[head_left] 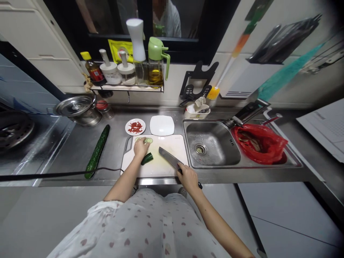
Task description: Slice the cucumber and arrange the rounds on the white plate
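Observation:
A white cutting board (172, 145) lies on the steel counter before me. My left hand (141, 147) rests on its far left part, fingers curled over several cucumber slices (148, 140). A short cucumber stub (147, 158) lies just right of that hand. My right hand (187, 176) grips the handle of a kitchen knife (169, 158), its blade lying low over the board and pointing left toward the stub.
A whole cucumber (97, 151) lies left of the board, a black cable (53, 175) crossing its near end. Behind the board sit a plate of chopped red chilli (135, 127) and a bare white plate (161, 125). A sink (212, 143) with a red bag (259, 143) is on the right.

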The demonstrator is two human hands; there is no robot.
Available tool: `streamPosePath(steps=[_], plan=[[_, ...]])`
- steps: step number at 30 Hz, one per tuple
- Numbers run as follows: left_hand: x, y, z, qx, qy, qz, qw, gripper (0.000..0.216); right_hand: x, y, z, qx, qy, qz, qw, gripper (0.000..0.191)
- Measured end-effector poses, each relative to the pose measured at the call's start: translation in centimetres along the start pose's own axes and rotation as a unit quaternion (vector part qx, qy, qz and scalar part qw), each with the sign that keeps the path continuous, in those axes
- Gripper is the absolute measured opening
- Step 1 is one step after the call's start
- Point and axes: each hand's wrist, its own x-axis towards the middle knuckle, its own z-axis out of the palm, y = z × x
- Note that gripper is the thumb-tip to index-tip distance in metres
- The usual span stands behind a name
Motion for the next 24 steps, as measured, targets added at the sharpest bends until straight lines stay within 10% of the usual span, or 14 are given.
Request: streamPosePath(steps=[9, 24], plan=[[-4.1, -1.7, -1.2, -0.096, -0.004, -0.002, 0.995, 0.022, 0.4, -0.8, -0.6, 0.055, -0.004, 0.004, 0.998, 0.034], [-8.4, -3.3, -2.9, -0.096, -0.089, 0.217, 0.967, 0.037, 1.0, -2.0, -0.1, 0.012, -0.049, 0.008, 0.999, 0.034]])
